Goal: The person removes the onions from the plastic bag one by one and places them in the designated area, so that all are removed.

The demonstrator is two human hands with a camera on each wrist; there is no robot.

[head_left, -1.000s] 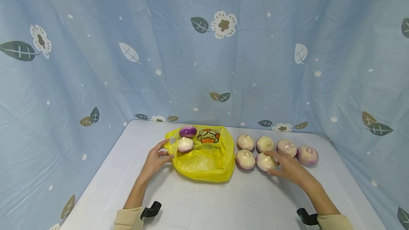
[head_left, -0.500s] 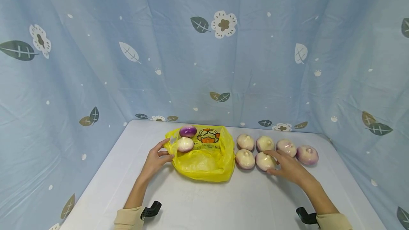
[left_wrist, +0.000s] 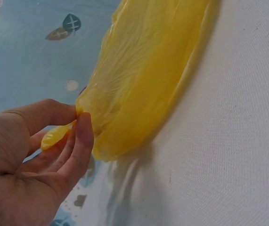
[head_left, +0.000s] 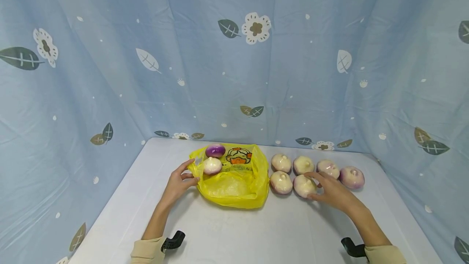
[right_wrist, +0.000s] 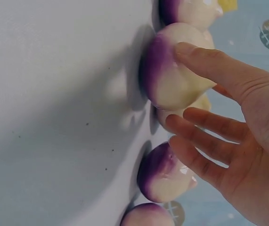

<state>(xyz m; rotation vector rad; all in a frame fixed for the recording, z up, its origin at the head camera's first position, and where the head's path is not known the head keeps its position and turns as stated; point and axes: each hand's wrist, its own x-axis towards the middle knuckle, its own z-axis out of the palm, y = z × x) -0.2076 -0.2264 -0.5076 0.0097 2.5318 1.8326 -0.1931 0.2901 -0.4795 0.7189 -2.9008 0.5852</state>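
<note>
In the head view my left hand (head_left: 178,183) pinches the left edge of a yellow plastic bag (head_left: 231,201) between thumb and fingers. A loop of the bag (left_wrist: 55,137) passes behind the thumb side in the left wrist view. Two purple-and-white onions, one paler (head_left: 212,166) and one with its purple side up (head_left: 215,150), lie at the bag's left. My right hand (head_left: 335,194) has thumb and index finger around the right side of a front onion (head_left: 303,185), which rests on the table. Its thumb touches that onion (right_wrist: 165,70) in the right wrist view; the other fingers are loosely bent beside it.
Several more onions stand close around that one: front left (head_left: 281,183), back row (head_left: 281,163), and far right (head_left: 352,177). They sit right of the bag on a white table (head_left: 256,235). A blue patterned curtain (head_left: 205,72) rises behind and at both sides.
My right hand has shifted very slightly to the right at the front onion, which stays in place. The left hand and the bag have not visibly moved.
</note>
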